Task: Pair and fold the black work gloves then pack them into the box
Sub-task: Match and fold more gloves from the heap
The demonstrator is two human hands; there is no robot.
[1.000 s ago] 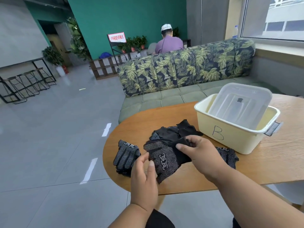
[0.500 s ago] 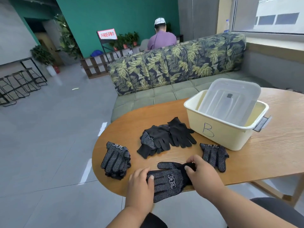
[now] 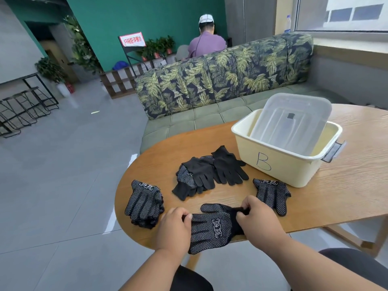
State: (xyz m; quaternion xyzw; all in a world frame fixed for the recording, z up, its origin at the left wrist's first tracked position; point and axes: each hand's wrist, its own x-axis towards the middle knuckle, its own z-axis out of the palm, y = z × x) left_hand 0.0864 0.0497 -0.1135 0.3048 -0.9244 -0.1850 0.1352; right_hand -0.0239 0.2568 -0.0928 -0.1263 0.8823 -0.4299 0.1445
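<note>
Wooden table point(image 3: 346, 185) with a leafy-print sofa point(image 3: 220, 80) behind it, cream box point(image 3: 273, 164) marked B on the far right side. Closest to the table's near edge lies the dotted glove point(image 3: 214, 227), long axis running left-right, cuff toward the box side. Left hand point(image 3: 174, 229) pinches the fingertip end, right hand point(image 3: 258, 219) grips the cuff, both knuckles-up. Between that glove and the box sits a loose glove pile point(image 3: 205, 173).

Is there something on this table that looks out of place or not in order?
Yes: the clear lid stands tilted inside the cream box, filling the space meant for gloves. The glove pile in the middle is loose, not paired.
</note>
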